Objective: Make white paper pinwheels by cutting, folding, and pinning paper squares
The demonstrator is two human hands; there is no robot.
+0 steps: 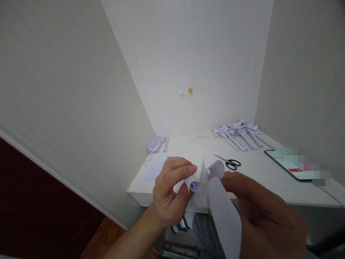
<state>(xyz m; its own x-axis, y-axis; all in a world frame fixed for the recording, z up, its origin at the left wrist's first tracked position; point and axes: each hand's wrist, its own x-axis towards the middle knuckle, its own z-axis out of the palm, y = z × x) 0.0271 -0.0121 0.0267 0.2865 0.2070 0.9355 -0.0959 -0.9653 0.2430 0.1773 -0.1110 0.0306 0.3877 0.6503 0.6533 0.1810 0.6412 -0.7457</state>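
My left hand (172, 190) is closed around a rolled paper tube (195, 186), its spiral end facing me. Thumb and fingers press on it from both sides. My right hand (265, 212) pinches a white paper pinwheel (225, 216) with curled blades, just right of the tube. Between the tube and the pinwheel shows a thin yellowish stick (203, 183), like a toothpick; I cannot tell how far it goes into either. The right fingertips are partly hidden behind the paper. Both hands are above the front edge of the white table (188, 147).
Black-handled scissors (230, 163) lie behind my right hand. Several paper tubes (157, 144) are at the back left, near paper sheets (156, 169) and small bits (147, 162). Several paper pinwheels (238, 133) are piled back right. A phone (289, 166) lies at the right. Walls enclose the table.
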